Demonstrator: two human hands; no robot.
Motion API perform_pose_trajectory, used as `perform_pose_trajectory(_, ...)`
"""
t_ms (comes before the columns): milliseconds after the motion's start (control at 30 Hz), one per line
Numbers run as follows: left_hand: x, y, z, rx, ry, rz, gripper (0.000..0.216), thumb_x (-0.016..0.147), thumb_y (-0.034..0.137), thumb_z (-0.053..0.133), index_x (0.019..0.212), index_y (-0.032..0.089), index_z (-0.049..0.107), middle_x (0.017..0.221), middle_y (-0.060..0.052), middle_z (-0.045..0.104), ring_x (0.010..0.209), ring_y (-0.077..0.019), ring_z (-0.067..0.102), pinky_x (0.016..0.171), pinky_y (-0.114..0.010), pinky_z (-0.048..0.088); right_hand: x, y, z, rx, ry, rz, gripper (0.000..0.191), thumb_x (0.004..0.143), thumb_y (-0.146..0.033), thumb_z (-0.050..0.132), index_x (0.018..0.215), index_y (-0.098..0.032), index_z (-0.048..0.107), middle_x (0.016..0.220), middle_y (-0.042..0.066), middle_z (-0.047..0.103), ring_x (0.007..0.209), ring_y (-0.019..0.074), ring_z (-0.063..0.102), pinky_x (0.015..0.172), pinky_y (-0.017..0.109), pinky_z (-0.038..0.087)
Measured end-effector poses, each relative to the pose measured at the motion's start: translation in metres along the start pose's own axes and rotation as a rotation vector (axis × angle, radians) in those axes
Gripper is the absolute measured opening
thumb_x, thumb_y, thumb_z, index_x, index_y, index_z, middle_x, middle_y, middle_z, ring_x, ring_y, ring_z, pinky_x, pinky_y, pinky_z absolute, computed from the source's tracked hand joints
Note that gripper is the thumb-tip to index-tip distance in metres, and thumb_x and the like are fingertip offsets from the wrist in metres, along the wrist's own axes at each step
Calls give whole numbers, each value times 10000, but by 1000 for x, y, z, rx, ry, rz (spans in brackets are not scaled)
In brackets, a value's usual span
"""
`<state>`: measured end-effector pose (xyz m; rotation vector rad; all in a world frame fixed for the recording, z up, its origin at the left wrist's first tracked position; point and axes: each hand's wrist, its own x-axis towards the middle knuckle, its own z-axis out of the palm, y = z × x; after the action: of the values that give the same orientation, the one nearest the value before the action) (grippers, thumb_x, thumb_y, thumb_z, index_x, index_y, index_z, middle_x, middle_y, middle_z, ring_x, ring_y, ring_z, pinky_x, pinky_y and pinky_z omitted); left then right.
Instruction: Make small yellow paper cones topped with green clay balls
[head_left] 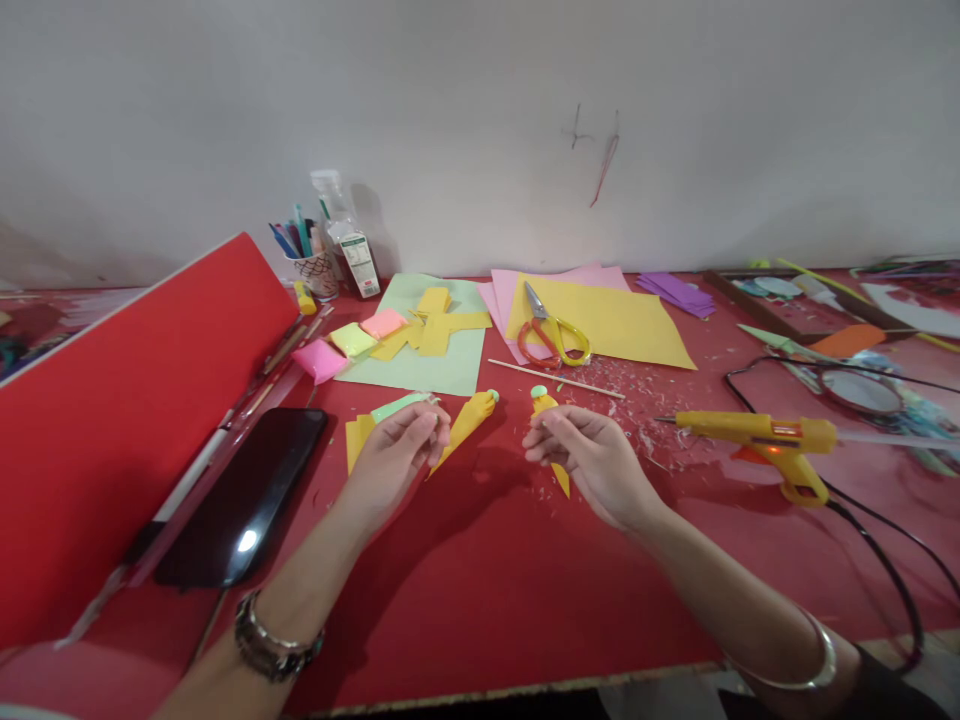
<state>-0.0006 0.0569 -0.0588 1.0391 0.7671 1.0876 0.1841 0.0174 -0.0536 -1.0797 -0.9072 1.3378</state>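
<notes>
My left hand (397, 450) is raised above the red table, its thumb and fingertips pinched together. Something tiny and pale may be between them, but I cannot make it out. My right hand (596, 460) is pinched in the same way, and its fingers hide whatever they hold. Between the hands lies a folded yellow paper piece (466, 425) with a pale green tip. A second yellow paper piece (561, 480), also green-tipped, is partly covered by my right hand. Behind my left hand are a light green strip (401, 404) and more yellow paper (358, 440).
Scissors (559, 345) rest on yellow paper (637, 325), near a thin stick (555, 378). A glue gun (757, 432) with a trailing cord lies right. A phone (247, 500) and red board (135, 420) are left. Clay packets (320, 360), a bottle (349, 240) and pen cup (316, 275) stand behind.
</notes>
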Motion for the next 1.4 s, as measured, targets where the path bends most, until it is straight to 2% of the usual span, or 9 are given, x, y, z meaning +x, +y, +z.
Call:
perform_pose_trajectory(167,1,-1,0,-49,33,-25,161,621,321,665,652,166,637,544,32,574,432,-45,412,470,-200,375,1,-3,0,-9,20,-14,268,654,-399,637,585,-161,536,532,-30,604,420,58,549,422,170,420)
perform_pose_trajectory(367,3,-2,0,-142,41,-51,156,509,199,741,651,192,677,628,8,646,445,-35,415,488,-203,391,1,-1,0,15,-4,6,171,613,-285,685,685,-176,573,628,-14,654,572,91,621,549,201,484)
perform_pose_trajectory(500,2,-1,1,-166,27,-42,156,564,254,722,686,170,676,622,4,635,448,-33,413,491,-196,385,1,0,0,46,14,28,157,647,-283,655,756,-177,616,699,6,678,642,100,641,602,211,498)
perform_pose_trajectory(600,1,0,0,-166,21,-41,204,588,331,717,662,152,653,525,33,570,446,-27,397,498,-173,367,1,-1,0,80,13,36,172,647,-306,654,758,-178,629,684,1,680,624,93,641,589,198,498)
perform_pose_trajectory(733,0,0,0,-137,-14,-44,268,568,376,731,585,151,585,451,70,473,441,-27,368,504,-160,337,1,-3,0,50,-9,35,160,635,-306,673,642,-165,599,588,-19,656,499,66,606,492,161,468)
perform_pose_trajectory(967,-2,3,2,-150,-41,-32,420,634,466,656,469,147,439,393,67,411,422,-44,319,480,-166,302,1,-4,-1,27,29,59,345,643,-465,627,537,-148,540,410,-38,560,291,37,467,315,141,344)
perform_pose_trajectory(1133,-3,4,2,-216,-15,-93,415,686,453,617,469,148,436,304,90,327,353,-30,241,434,-144,288,2,-4,-1,60,46,-9,235,554,-315,732,566,-163,553,480,-62,581,391,19,501,403,118,388)
perform_pose_trajectory(1267,0,1,0,-245,-7,-67,335,573,373,729,493,137,505,379,69,455,393,-24,371,446,-126,349,2,-3,-1,65,18,20,166,577,-276,715,668,-172,623,591,-28,655,518,51,593,520,144,454)
perform_pose_trajectory(1400,4,0,-1,-391,41,-98,237,510,251,778,577,132,585,499,51,567,432,-26,474,467,-122,422,2,0,-1,77,31,50,197,631,-272,670,807,-188,641,725,0,692,673,91,641,620,188,480)
